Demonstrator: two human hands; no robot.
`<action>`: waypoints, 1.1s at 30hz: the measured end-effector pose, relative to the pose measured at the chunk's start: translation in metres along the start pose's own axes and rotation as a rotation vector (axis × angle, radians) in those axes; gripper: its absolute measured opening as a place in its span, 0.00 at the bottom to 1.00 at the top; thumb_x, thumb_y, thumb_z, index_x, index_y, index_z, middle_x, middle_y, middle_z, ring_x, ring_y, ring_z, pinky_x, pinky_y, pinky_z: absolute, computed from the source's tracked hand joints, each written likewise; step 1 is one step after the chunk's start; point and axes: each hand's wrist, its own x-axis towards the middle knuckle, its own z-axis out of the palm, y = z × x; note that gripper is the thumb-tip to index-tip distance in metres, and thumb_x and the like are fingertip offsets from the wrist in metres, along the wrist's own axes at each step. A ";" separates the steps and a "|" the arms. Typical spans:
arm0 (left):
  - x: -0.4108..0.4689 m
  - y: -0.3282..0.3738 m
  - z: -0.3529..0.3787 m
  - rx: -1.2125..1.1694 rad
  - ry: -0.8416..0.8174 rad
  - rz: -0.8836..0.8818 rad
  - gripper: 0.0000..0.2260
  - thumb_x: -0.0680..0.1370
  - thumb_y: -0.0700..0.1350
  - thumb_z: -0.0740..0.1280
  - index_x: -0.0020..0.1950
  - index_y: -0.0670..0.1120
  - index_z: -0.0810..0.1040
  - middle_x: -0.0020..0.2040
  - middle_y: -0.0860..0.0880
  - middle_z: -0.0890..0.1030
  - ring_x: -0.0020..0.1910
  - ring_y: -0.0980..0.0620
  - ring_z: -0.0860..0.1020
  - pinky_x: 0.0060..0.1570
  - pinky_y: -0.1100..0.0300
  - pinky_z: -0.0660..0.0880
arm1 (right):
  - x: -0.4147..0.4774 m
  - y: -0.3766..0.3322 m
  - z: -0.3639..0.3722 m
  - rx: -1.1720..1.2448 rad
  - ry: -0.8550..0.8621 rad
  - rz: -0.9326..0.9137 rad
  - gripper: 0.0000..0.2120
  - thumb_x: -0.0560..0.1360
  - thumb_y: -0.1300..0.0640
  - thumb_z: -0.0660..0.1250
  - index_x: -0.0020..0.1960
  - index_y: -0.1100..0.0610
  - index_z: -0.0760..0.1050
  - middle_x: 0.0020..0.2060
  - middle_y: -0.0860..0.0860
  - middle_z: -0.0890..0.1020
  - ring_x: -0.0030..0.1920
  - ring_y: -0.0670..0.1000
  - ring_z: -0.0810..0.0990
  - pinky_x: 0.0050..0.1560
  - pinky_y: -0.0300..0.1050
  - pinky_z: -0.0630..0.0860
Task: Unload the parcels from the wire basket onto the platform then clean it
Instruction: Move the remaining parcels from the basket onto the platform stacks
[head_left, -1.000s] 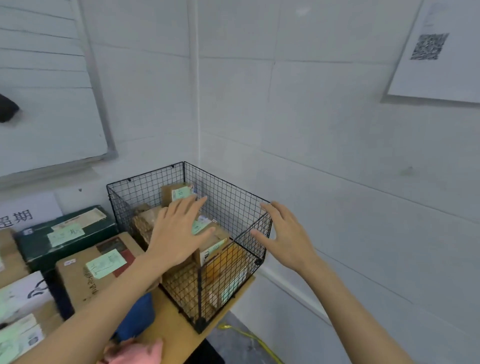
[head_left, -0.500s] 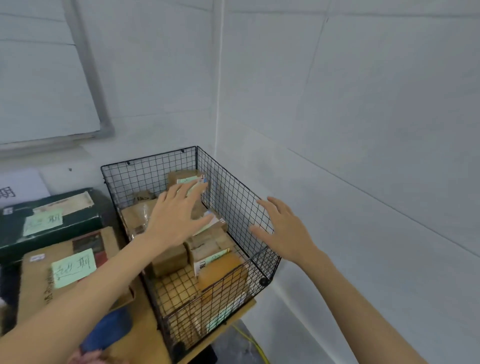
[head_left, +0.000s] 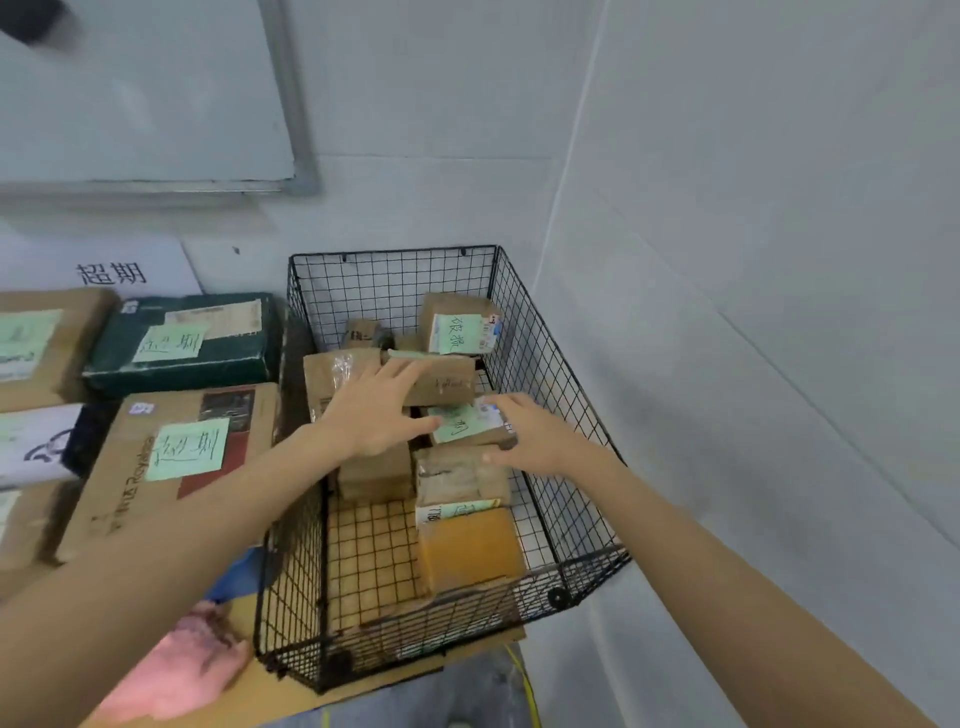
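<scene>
Corner spot: left hand (head_left: 374, 415), right hand (head_left: 535, 436) spread open, holding nothing; grip parcel (head_left: 460, 423) both sides, lift clear of wire basket (head_left: 395, 253).

Soft, cool, even light fills this corner, with only a faint shadow under the whiteboard (head_left: 145, 88). The wire basket (head_left: 545, 364) mesh looks crisp. The pink cloth (head_left: 182, 670) at the bottom edge smears (wide-angle stretch also bends the wall (head_left: 753, 260) lines).
</scene>
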 end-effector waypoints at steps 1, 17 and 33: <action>0.004 0.000 0.005 -0.018 -0.025 -0.029 0.35 0.77 0.63 0.64 0.79 0.55 0.55 0.78 0.49 0.61 0.71 0.43 0.67 0.67 0.45 0.69 | 0.009 0.006 0.003 -0.003 -0.053 0.001 0.41 0.74 0.50 0.72 0.80 0.50 0.54 0.76 0.53 0.59 0.71 0.56 0.68 0.67 0.54 0.70; 0.039 -0.041 0.107 -0.037 -0.358 -0.142 0.42 0.72 0.62 0.71 0.79 0.54 0.55 0.78 0.50 0.62 0.73 0.47 0.67 0.70 0.47 0.68 | 0.085 0.062 0.070 0.016 -0.302 0.148 0.57 0.64 0.52 0.81 0.81 0.50 0.47 0.79 0.54 0.54 0.76 0.60 0.61 0.73 0.65 0.62; 0.048 -0.046 0.140 0.023 -0.433 -0.016 0.46 0.65 0.60 0.77 0.77 0.54 0.57 0.73 0.51 0.67 0.72 0.49 0.63 0.73 0.47 0.59 | 0.100 0.064 0.074 -0.063 -0.365 0.087 0.52 0.62 0.62 0.81 0.77 0.50 0.56 0.69 0.52 0.65 0.69 0.57 0.68 0.66 0.57 0.72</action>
